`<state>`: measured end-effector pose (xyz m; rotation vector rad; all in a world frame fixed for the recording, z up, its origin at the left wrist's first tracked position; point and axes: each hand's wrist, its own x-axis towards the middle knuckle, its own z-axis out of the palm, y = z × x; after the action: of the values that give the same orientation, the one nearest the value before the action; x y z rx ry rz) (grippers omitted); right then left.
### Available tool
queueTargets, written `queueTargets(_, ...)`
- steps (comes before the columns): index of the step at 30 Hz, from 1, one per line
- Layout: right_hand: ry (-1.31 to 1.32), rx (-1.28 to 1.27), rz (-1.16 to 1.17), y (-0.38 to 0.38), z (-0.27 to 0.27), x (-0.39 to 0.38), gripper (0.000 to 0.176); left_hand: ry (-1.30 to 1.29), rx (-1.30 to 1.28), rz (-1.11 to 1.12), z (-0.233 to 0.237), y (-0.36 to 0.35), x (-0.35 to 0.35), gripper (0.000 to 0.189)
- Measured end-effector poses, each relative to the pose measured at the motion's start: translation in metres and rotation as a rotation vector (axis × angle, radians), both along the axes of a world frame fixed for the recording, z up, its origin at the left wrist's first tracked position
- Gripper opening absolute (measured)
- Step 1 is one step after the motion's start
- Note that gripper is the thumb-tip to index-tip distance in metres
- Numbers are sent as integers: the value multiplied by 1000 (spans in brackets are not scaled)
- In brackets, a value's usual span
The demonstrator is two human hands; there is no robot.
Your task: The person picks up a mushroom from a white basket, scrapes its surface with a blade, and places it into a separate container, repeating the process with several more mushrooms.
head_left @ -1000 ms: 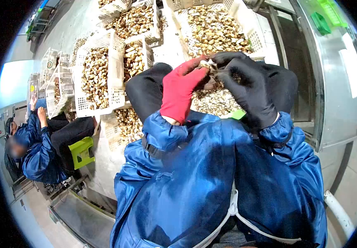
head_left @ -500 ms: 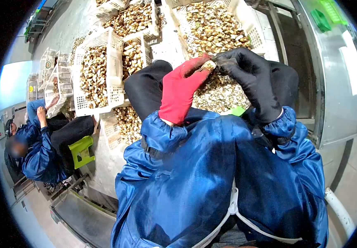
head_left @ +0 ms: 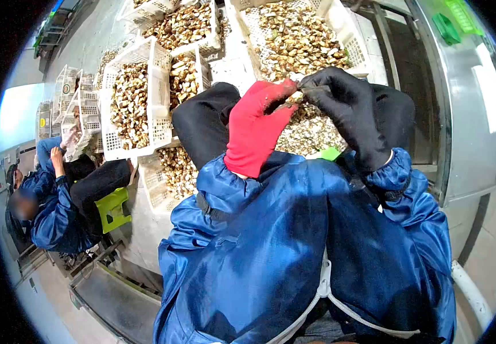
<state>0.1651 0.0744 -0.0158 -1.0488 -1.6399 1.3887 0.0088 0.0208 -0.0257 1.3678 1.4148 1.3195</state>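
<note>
My left hand (head_left: 256, 129), in a red glove, is closed with a small pale mushroom (head_left: 295, 97) pinched between thumb and fingers. Close against it is my right hand (head_left: 354, 109) in a black glove, its fingers curled round what looks like a small knife (head_left: 312, 88); only a thin grey edge of it shows. Both hands meet above my knees. Beneath them lies a heap of pale trimmings (head_left: 311, 136), partly hidden by my hands. Just beyond is a white crate (head_left: 358, 50) with many brown and white mushrooms (head_left: 299, 40).
More white perforated crates (head_left: 159, 97) of mushrooms stand to the left. A co-worker in blue (head_left: 58, 215) sits at far left by a green stool (head_left: 113, 209). A metal panel (head_left: 471, 103) rises on the right, with a green container (head_left: 446, 28) near its top.
My left hand has shifted slightly to the right and turned a little, with the mushroom still in its fingers. The right hand has barely moved. The co-worker's hands have moved slightly.
</note>
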Motion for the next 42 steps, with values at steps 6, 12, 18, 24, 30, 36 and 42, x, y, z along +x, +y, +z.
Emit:
queueTargets(6, -48, 323, 37, 1, -9, -5, 10, 24, -11, -4, -3, 0, -2, 29)
queueTargets(12, 154, -295, 8, 6, 6, 5, 18, -77, 24, -39, -4, 1, -2, 30)
queueTargets(18, 73, -220, 14, -1, 5, 1, 16, 64, 55, 1, -2, 3, 2, 41)
queueTargets(24, 111, 170, 81, 1, 0, 1, 14, -601, -389, -39, 3, 5, -6, 38)
queueTargets(30, 181, -234, 37, -4, 11, 2, 13, -338, -244, -26, 10, 1, -5, 42)
queueTargets(36, 106, -195, 80, -2, 12, 6, 14, -204, -184, -38, 14, 1, -3, 44)
queueTargets(42, 101, 5, 149, -1, -3, 3, 14, -11, -85, -7, 12, 1, 2, 44)
